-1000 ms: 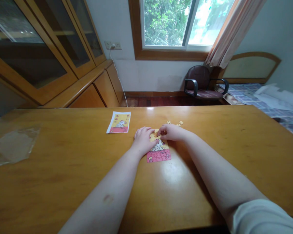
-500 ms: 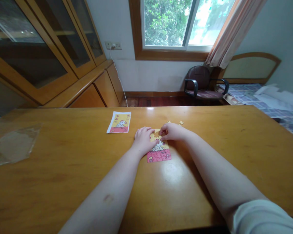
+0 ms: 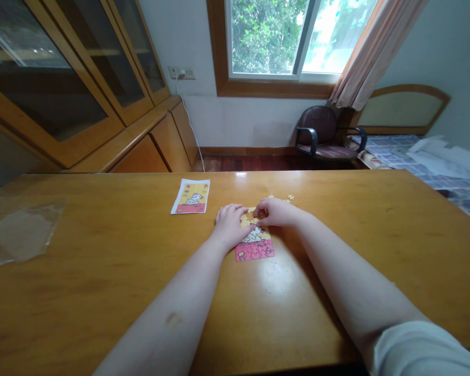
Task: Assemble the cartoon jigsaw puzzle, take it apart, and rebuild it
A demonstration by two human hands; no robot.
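Note:
A small jigsaw puzzle (image 3: 255,246) with a red lower band and a yellow upper part lies in the middle of the wooden table (image 3: 102,271). My left hand (image 3: 230,224) rests flat on the puzzle's left edge, fingers stretched out. At the puzzle's top edge my right hand (image 3: 276,211) has its fingertips pinched together on a small yellow piece that I can barely make out. Two or three loose yellow pieces (image 3: 288,198) lie just beyond my right hand. A printed picture card (image 3: 191,196) showing the same image lies to the left.
A crumpled clear plastic bag (image 3: 21,234) lies at the table's left side. Wooden glass-door cabinets (image 3: 74,89) stand along the left wall. A dark armchair (image 3: 329,136) is under the window, and a bed (image 3: 431,162) with papers is at the right.
My right hand's fingertips have shifted very slightly at the puzzle's top edge. Otherwise both hands and the puzzle stay where they were.

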